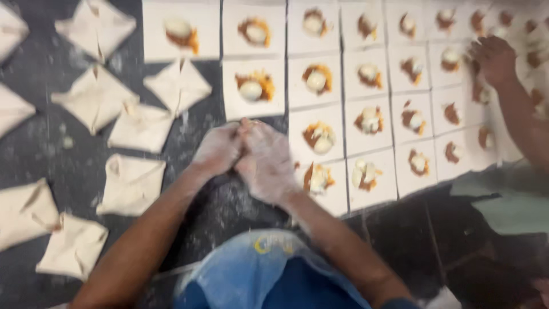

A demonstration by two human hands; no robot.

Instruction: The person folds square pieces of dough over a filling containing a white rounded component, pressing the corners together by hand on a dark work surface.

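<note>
Two flour-dusted hands meet at the middle of a dark surface (51, 149), pressed together over something small. The left hand (219, 150) and right hand (267, 163) are closed against each other, fingertips touching near the top. What they pinch is hidden and blurred by motion, so it cannot be told for certain whether dough lies between them. Both hands are coated white with flour, and the forearms below them are bare.

Just above the fingertips lies a flat dough square (253, 87), pale and thin, with an orange-brown filling and a white egg half at its centre. Just beside the right hand sits another filled square (319, 182), partly covered by the wrist. To the right, many more filled squares (372, 120) lie edge to edge in neat rows, each with the same spoonful of filling and egg.

To the left, folded dough parcels (131, 184) lie scattered, apart from each other. They are soft, matte and envelope-shaped, corners drawn to the middle. The surface is dark stone-like, smeared with flour.

At the upper right, another person's hand (493, 57) rests on the far squares. A blue apron (257, 274) shows at the bottom edge.
</note>
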